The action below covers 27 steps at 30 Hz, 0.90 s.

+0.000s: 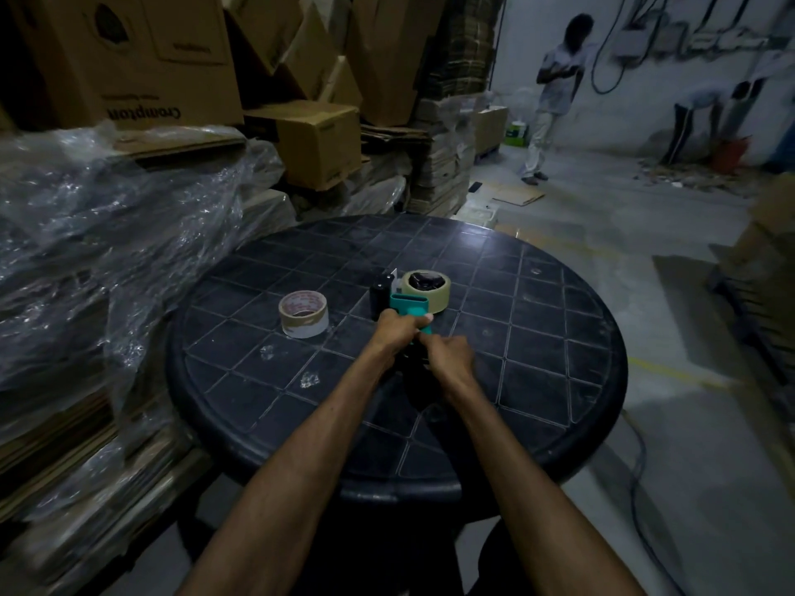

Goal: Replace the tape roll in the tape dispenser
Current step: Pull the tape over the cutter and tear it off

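Observation:
A teal and black tape dispenser (408, 306) lies in the middle of the round black table (559, 337), with a tan tape roll (426, 290) mounted at its far end. My left hand (398, 329) grips the dispenser's teal body. Just behind it, my right hand (449, 354) curls round the black handle end; the fingers hide the handle. A second roll (303, 314), nearly down to its white core with red print inside, stands alone on the table left of the dispenser.
Plastic-wrapped flat cardboard (107, 234) and stacked cartons (318, 139) crowd the table's left and far side. Two people (555, 92) stand by the far wall on the right. A cable (641, 488) runs over the concrete floor at the right.

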Each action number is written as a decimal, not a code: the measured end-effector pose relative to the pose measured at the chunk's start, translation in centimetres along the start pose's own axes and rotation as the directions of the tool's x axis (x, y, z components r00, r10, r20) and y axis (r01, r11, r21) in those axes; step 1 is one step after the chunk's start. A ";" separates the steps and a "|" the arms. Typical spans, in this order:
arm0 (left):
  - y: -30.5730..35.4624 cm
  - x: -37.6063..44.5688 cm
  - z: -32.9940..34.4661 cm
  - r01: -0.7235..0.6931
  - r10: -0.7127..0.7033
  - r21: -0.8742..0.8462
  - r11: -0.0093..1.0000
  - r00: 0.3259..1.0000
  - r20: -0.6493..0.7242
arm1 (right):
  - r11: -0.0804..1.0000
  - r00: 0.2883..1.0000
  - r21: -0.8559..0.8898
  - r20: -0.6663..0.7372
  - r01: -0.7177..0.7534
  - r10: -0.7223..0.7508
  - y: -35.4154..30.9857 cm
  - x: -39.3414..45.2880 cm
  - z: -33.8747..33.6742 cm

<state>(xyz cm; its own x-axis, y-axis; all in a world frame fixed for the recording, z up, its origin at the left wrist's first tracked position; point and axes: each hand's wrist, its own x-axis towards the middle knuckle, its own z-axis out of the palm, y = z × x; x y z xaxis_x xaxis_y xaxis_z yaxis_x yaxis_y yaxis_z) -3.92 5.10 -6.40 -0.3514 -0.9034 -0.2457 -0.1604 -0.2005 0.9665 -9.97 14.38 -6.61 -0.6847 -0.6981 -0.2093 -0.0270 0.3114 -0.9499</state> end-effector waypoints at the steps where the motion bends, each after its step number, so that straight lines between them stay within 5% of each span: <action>1: -0.1 0.1 -0.1 -0.013 0.013 0.035 0.999 1.000 -0.015 | 0.998 1.000 -0.058 0.002 0.025 -0.025 0.0 0.1 -0.1; 7: 0.1 -0.6 -1.5 -0.074 0.170 0.587 0.807 0.979 -0.111 | 0.939 0.988 -0.313 -0.009 0.142 -0.153 0.0 -0.3 -1.0; 27: -0.4 -3.0 -1.4 -0.181 0.227 0.530 0.828 0.974 -0.024 | 0.868 0.960 -0.418 0.039 0.267 -0.276 0.7 -0.9 -1.2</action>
<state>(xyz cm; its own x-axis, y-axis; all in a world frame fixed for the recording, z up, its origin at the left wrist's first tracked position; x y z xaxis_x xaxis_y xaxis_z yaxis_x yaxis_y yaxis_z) -1.47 7.32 -5.99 -0.3567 -0.9340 -0.0177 -0.5584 0.1980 0.8056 -10.24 16.04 -6.79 -0.6217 -0.7815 0.0524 -0.5105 0.3537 -0.7837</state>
